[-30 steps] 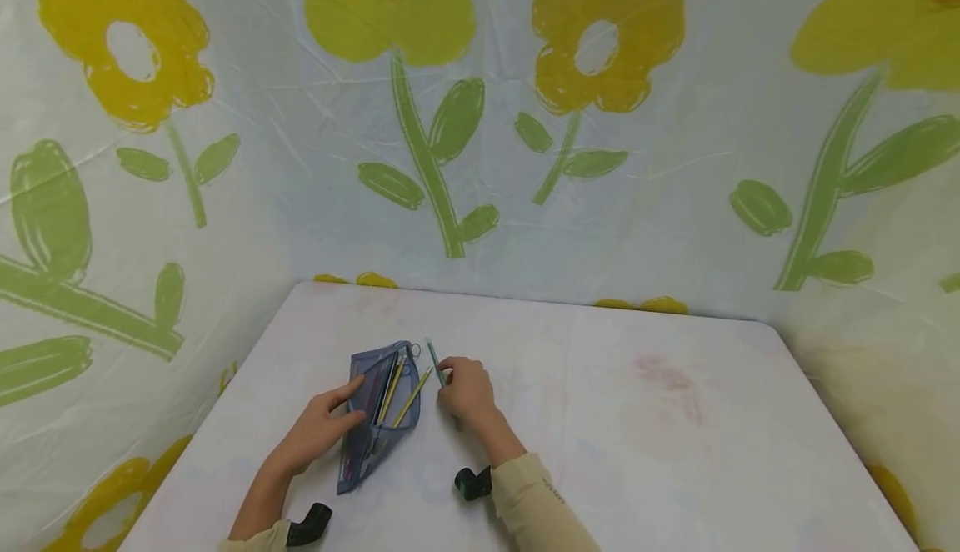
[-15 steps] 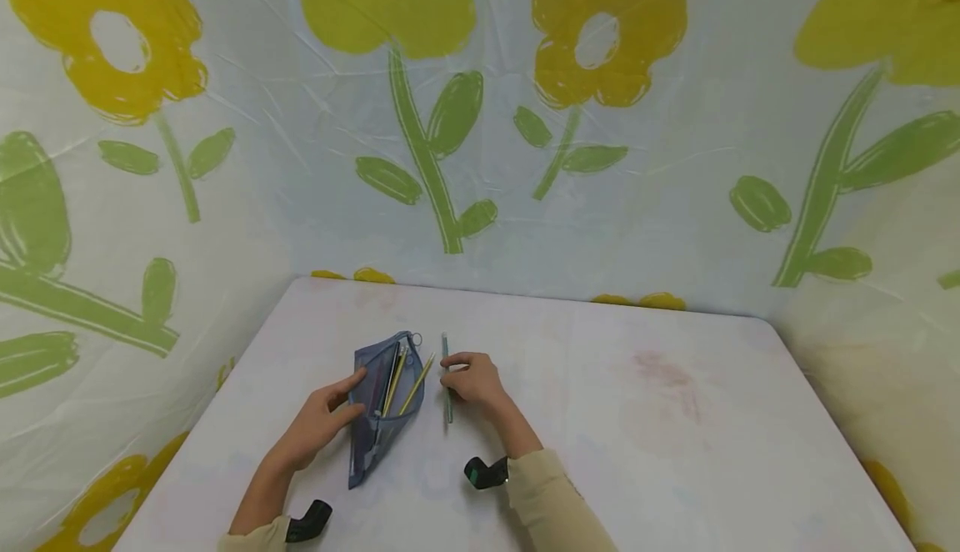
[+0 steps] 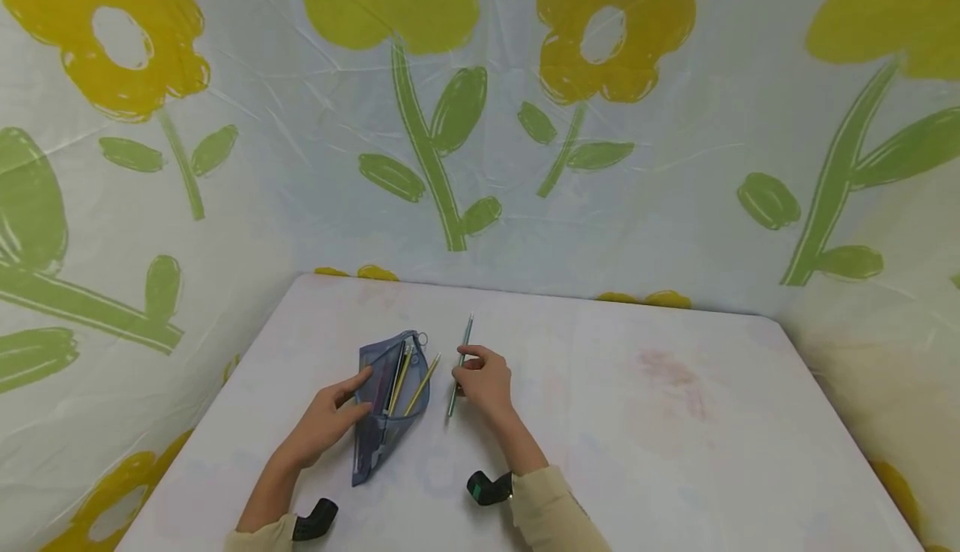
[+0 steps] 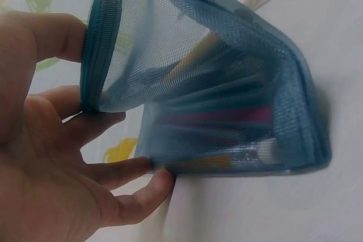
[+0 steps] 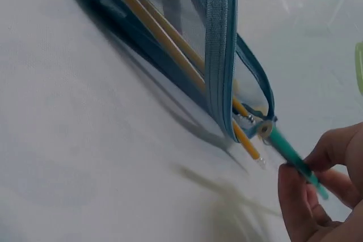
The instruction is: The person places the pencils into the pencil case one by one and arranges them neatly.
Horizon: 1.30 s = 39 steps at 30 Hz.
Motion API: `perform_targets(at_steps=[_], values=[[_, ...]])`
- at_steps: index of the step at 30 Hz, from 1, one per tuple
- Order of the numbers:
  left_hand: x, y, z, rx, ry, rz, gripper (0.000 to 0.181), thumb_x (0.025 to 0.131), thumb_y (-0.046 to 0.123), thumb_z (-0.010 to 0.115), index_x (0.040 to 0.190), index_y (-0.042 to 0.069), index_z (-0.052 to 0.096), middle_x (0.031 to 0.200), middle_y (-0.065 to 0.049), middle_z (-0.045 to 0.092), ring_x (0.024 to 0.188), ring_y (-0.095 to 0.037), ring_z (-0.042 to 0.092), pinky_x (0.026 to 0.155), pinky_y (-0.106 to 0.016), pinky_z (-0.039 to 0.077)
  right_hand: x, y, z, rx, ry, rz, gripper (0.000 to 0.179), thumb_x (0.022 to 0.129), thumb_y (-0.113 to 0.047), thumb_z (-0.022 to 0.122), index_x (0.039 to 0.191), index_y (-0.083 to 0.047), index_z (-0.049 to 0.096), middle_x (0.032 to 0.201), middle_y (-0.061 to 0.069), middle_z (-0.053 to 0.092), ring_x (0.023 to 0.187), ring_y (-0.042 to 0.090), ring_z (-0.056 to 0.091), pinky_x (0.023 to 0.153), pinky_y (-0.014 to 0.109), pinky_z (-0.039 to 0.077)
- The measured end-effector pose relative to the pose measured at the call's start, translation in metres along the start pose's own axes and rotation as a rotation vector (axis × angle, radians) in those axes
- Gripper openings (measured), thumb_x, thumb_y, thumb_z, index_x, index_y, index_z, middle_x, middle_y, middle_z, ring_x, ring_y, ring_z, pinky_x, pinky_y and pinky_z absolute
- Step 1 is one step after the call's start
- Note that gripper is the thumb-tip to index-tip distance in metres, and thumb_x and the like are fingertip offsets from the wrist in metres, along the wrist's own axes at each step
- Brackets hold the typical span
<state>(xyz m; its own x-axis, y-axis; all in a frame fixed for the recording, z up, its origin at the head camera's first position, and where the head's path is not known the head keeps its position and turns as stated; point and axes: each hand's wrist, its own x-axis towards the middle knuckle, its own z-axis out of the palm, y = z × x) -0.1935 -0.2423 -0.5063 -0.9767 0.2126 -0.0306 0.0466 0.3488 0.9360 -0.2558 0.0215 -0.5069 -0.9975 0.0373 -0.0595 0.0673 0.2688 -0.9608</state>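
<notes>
A blue mesh pencil case (image 3: 369, 445) lies slanted on the table, its zipped mouth gaping. Along one edge my left hand (image 3: 321, 423) holds it, with fingers at the zip (image 4: 93, 60) and lower fingers against the mesh. Yellow pencils (image 3: 423, 385) stick up inside the mouth; a pink item (image 4: 244, 115) shows through the mesh. Just right of the case, my right hand (image 3: 486, 378) pinches a green pencil (image 3: 467, 331) between thumb and fingers. In the right wrist view, that green pencil (image 5: 292, 154) points its near end toward the case's mouth, where yellow pencil ends (image 5: 247, 143) poke out.
A white table (image 3: 637, 435) spreads out to the right of both hands. Flower-printed cloth (image 3: 660, 202) hangs behind and at both sides. Black wrist-camera mounts (image 3: 489, 488) jut from both sleeves. A small ring (image 3: 423, 338) sits at the case's far corner.
My right hand has moved right, away from the case, with the green pencil, which has swung from leaning left to leaning right. The left hand keeps its hold on the case.
</notes>
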Motion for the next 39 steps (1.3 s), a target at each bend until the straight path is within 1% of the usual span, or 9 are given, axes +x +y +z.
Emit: perform_targets(at_steps=[2,7,11,15,19,27,33,36,39], values=[[0.001,0.0,0.0,-0.002,0.0,-0.001,0.059,0.095,0.014,0.062,0.148,0.004,0.039,0.154,-0.021,0.028,0.142,-0.042,0.019,0.111,-0.059,0.02,0.001,0.002,-0.003,-0.085,0.01,-0.022,0.036,0.077,0.0,0.066,0.113,-0.003,0.07,0.082,0.007,0.061,0.056,0.014,0.059,0.05,0.028,0.054],[0.003,-0.001,0.0,0.018,0.005,-0.023,0.059,0.095,0.015,0.063,0.149,0.006,0.039,0.153,-0.022,0.029,0.141,-0.043,0.021,0.11,-0.06,0.021,0.003,0.01,-0.012,-0.414,0.011,-0.084,0.027,0.076,0.0,0.066,0.103,-0.003,0.072,0.071,0.002,0.06,0.051,0.012,0.051,0.043,0.026,0.044],[0.003,0.0,0.0,0.033,0.004,-0.04,0.06,0.095,0.016,0.063,0.149,0.006,0.039,0.153,-0.022,0.03,0.141,-0.043,0.021,0.11,-0.06,0.021,0.006,0.004,-0.011,-0.504,0.01,-0.131,0.017,0.081,-0.006,0.068,0.097,-0.005,0.074,0.069,0.0,0.061,0.051,0.011,0.051,0.043,0.026,0.044],[0.004,0.0,0.0,0.045,0.007,-0.038,0.061,0.094,0.018,0.063,0.149,0.005,0.039,0.153,-0.022,0.03,0.141,-0.043,0.021,0.11,-0.06,0.022,0.012,-0.005,0.002,-0.453,-0.039,-0.211,0.013,0.085,-0.016,0.073,0.09,-0.004,0.072,0.066,0.0,0.063,0.047,0.011,0.053,0.043,0.026,0.045],[0.005,0.0,-0.001,0.05,0.008,-0.044,0.061,0.095,0.018,0.063,0.149,0.005,0.038,0.152,-0.022,0.03,0.141,-0.044,0.021,0.109,-0.06,0.022,0.016,-0.005,0.021,-0.393,-0.084,-0.192,0.019,0.084,-0.021,0.076,0.079,-0.005,0.067,0.056,-0.001,0.06,0.04,0.009,0.053,0.04,0.025,0.044],[0.004,0.003,0.004,0.052,-0.001,-0.036,0.06,0.094,0.015,0.063,0.149,0.005,0.039,0.152,-0.022,0.031,0.14,-0.043,0.022,0.108,-0.061,0.024,0.017,-0.001,0.04,-0.339,0.013,-0.064,0.027,0.072,-0.016,0.083,0.079,-0.005,0.06,0.061,0.0,0.059,0.049,0.014,0.055,0.046,0.027,0.044],[0.005,0.003,0.006,0.086,0.011,-0.028,0.061,0.094,0.017,0.064,0.149,0.007,0.039,0.151,-0.023,0.032,0.14,-0.043,0.023,0.108,-0.062,0.025,0.017,-0.006,0.044,-0.339,0.047,-0.092,0.029,0.067,-0.013,0.083,0.086,-0.004,0.063,0.07,0.004,0.06,0.062,0.021,0.056,0.053,0.033,0.046],[0.004,0.002,0.006,0.093,0.02,-0.034,0.061,0.094,0.015,0.063,0.149,0.007,0.039,0.151,-0.024,0.032,0.14,-0.043,0.024,0.107,-0.062,0.026,0.019,-0.007,0.042,-0.199,0.099,-0.084,0.026,0.07,-0.005,0.077,0.092,-0.003,0.064,0.071,0.005,0.065,0.059,0.019,0.06,0.052,0.03,0.05],[0.003,0.003,0.008,0.101,0.012,-0.034,0.06,0.095,0.013,0.063,0.149,0.005,0.038,0.151,-0.024,0.033,0.139,-0.044,0.024,0.107,-0.061,0.028,0.02,-0.014,0.035,0.037,0.144,-0.081,0.029,0.074,0.002,0.072,0.101,-0.002,0.062,0.073,0.009,0.067,0.055,0.018,0.065,0.049,0.029,0.054]])
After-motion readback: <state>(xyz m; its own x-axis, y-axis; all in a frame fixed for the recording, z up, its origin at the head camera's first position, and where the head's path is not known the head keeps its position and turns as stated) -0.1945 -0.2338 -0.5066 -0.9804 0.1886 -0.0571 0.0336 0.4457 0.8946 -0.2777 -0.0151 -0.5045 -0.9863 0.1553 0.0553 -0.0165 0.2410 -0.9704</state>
